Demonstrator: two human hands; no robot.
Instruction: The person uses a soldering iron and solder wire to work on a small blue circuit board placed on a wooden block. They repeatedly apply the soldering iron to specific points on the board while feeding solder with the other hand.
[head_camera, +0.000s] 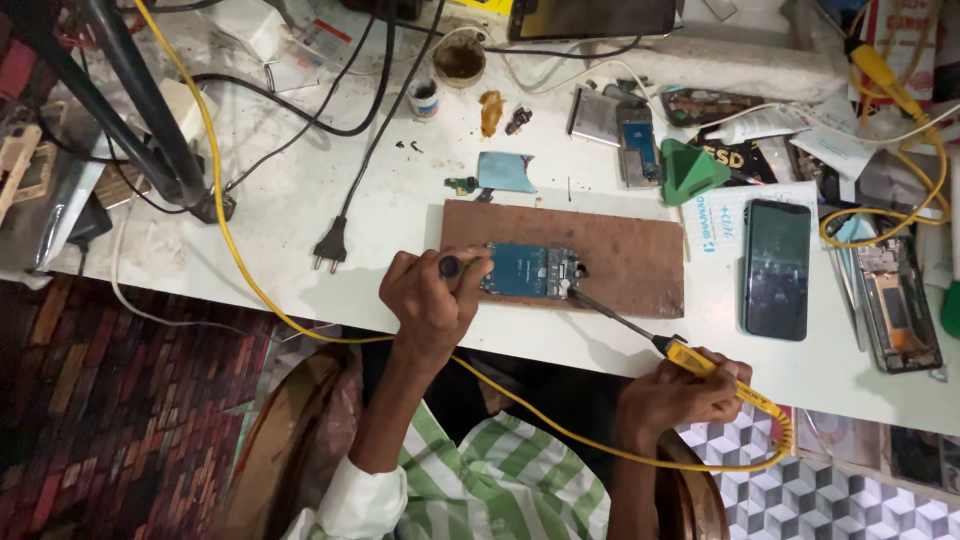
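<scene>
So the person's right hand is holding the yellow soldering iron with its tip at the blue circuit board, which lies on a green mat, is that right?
Not quite: the head view shows the blue circuit board lying on a brown board, not a green mat. The rest holds: the right hand holds the yellow soldering iron with its tip at the circuit board.

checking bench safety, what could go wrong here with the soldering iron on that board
1. The iron's yellow cable loops across the lap, so it could snag and jerk the soldering iron held by the right hand.
2. The left hand sits right beside the circuit board, near the tip; a slip might burn it.
</scene>
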